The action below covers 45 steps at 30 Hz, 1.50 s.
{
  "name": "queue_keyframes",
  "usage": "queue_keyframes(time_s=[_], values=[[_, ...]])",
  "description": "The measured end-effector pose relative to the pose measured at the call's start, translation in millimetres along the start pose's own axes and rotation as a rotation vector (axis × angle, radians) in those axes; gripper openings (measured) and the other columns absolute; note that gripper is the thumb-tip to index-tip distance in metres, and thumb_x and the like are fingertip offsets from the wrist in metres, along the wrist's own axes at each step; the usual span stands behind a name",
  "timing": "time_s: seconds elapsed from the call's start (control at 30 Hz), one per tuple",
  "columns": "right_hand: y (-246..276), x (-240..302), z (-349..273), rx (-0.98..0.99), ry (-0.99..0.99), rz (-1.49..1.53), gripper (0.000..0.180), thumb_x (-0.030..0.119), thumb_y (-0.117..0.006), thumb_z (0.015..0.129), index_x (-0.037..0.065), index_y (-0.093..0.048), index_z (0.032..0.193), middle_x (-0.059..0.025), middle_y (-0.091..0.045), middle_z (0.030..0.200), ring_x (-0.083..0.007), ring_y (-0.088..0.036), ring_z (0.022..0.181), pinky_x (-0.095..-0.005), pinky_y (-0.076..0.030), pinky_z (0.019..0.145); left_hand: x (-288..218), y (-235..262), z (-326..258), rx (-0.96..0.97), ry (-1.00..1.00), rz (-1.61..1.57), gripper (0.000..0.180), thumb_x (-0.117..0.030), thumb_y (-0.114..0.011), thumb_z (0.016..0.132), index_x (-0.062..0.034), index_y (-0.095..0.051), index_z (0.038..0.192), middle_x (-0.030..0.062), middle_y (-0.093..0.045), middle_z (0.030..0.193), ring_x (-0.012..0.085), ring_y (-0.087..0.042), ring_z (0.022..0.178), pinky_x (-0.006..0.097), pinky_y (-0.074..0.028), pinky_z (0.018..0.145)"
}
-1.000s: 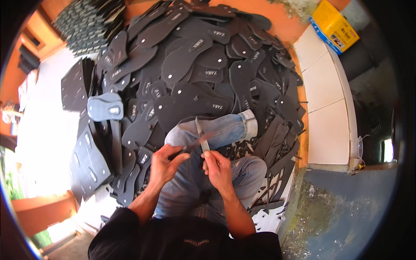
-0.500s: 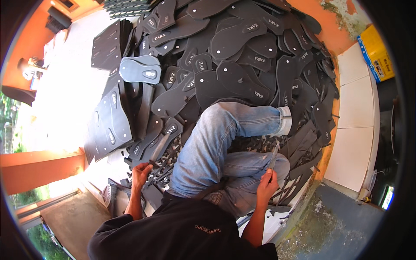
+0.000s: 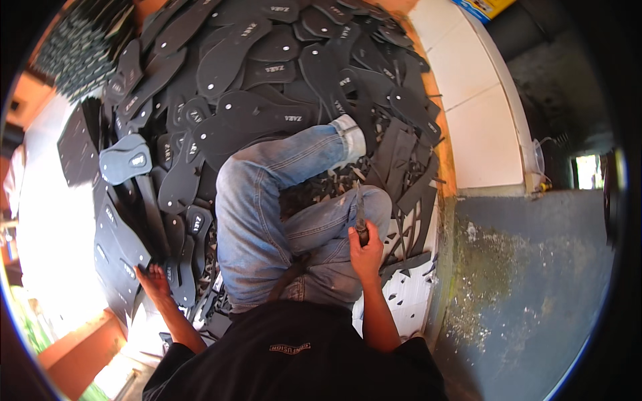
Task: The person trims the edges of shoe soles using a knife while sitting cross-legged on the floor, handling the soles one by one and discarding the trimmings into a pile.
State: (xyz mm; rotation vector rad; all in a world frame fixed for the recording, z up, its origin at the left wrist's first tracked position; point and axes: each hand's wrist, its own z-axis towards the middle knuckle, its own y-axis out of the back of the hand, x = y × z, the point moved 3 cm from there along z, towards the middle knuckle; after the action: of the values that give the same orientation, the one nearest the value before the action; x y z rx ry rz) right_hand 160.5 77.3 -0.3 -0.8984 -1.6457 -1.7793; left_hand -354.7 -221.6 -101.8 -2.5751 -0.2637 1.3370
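Note:
My right hand is closed around the dark handle of a knife, its narrow blade pointing away from me over my bent knee. My left hand is at the near corner of a stack of black foam sheets printed with sole outlines. Its fingers are apart, the thumb by the sheet's edge, and nothing shows between them. Beside it lie cut black sandal soles. Ahead of my legs is a large heap of black soles, with one grey-blue sole piece on its left side.
Black offcut strips and small scraps lie right of my knee along an orange edge. Beyond are white tiles and a stained grey floor. Stacked sheets stand at the far left, and a yellow-blue package is at the far right.
My left hand has let go of a narrow strip and moved left to the foam sheets. The right hand still holds the knife. The whole view has swung to the right.

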Motion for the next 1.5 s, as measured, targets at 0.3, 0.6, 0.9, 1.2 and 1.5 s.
queue_keyframes(time_s=[0.3,0.6,0.9,1.2,1.5], values=[[10,-8,-11,-0.069,-0.108,0.199,0.027,0.018,-0.066,0.083,-0.002,-0.056,0.099,-0.0115,-0.06,0.071,-0.0209,-0.058,0.063,-0.0333,-0.046,0.059,-35,-89,-41,0.333,-0.044,-0.421,0.021,-0.02,-0.059,0.089,0.0003,-0.06,0.097,0.0072,-0.064,0.071,0.0143,-0.061,0.061,0.022,-0.054,0.056],[-41,92,-1,0.242,-0.327,1.177,0.016,0.015,-0.059,0.089,0.004,-0.052,0.098,-0.0009,-0.051,0.071,-0.0094,-0.049,0.059,-0.027,-0.045,0.054,87,-280,-271,0.55,0.276,0.063,0.033,-0.034,-0.06,0.089,-0.0032,-0.057,0.102,0.0108,-0.06,0.079,0.0153,-0.057,0.063,0.028,-0.048,0.059],[-60,96,23,0.121,-0.365,1.104,0.018,0.009,-0.068,0.078,0.006,-0.054,0.089,0.0007,-0.053,0.072,-0.0063,-0.045,0.05,-0.0221,-0.035,0.04,149,-282,-306,0.876,0.462,0.228,0.029,-0.031,-0.055,0.091,-0.0037,-0.057,0.099,0.0057,-0.062,0.08,0.0151,-0.059,0.065,0.028,-0.048,0.058],[64,15,99,0.076,-0.295,1.211,0.018,0.019,-0.062,0.083,0.008,-0.056,0.096,0.0024,-0.056,0.076,-0.0037,-0.042,0.05,-0.0186,-0.036,0.043,23,-153,-173,0.274,0.022,-0.263,0.034,-0.028,-0.05,0.091,-0.0038,-0.053,0.114,0.0075,-0.061,0.107,0.0192,-0.062,0.094,0.033,-0.052,0.079],[201,-37,143,-0.318,-0.252,0.647,0.03,0.034,-0.063,0.085,0.005,-0.058,0.091,0.0034,-0.05,0.068,-0.0056,-0.041,0.053,-0.0216,-0.037,0.048,42,-209,-200,0.802,0.264,0.076,0.031,-0.008,-0.059,0.087,0.0003,-0.054,0.116,0.0085,-0.063,0.107,0.0162,-0.062,0.094,0.029,-0.049,0.084]])
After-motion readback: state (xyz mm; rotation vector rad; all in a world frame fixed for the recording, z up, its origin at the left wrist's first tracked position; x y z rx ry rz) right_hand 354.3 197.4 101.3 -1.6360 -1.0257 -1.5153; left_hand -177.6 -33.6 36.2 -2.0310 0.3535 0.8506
